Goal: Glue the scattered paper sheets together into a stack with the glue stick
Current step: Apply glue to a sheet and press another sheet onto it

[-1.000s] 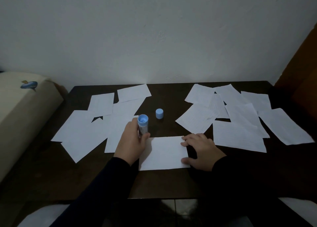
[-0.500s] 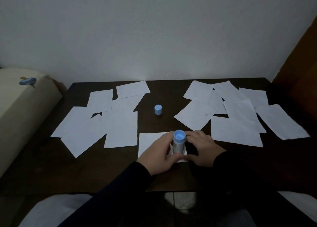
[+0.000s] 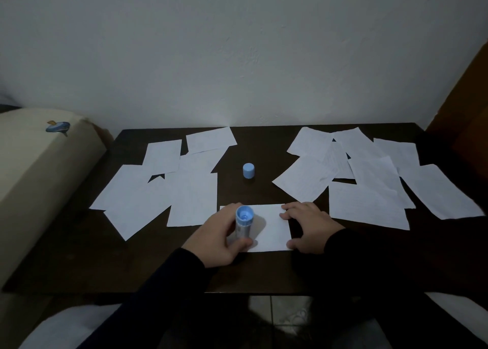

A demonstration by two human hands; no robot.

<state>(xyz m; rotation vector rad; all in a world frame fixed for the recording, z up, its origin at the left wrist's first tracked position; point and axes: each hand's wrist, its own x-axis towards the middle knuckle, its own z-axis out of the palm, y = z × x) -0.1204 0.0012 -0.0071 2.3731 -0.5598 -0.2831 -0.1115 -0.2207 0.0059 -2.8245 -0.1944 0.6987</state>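
Near edge, center of the dark table (image 3: 79,264): left hand (image 3: 216,239) w/ fingers curled round the glue stick (image 3: 243,223), held upright w/ its blue end facing up, tip down on the left part of 1 paper sheet (image 3: 270,229), while the right hand (image 3: 307,226) lies w/ fingers spread and bent, tips pressing that sheet's right edge. Farther back, the blue cap (image 3: 248,170) stands alone mid-table, apart from both hands. Loose overlapping sheets lie in 2 groups, a left pile (image 3: 163,190) and a right pile (image 3: 369,179), reaching the far edge by the wall.
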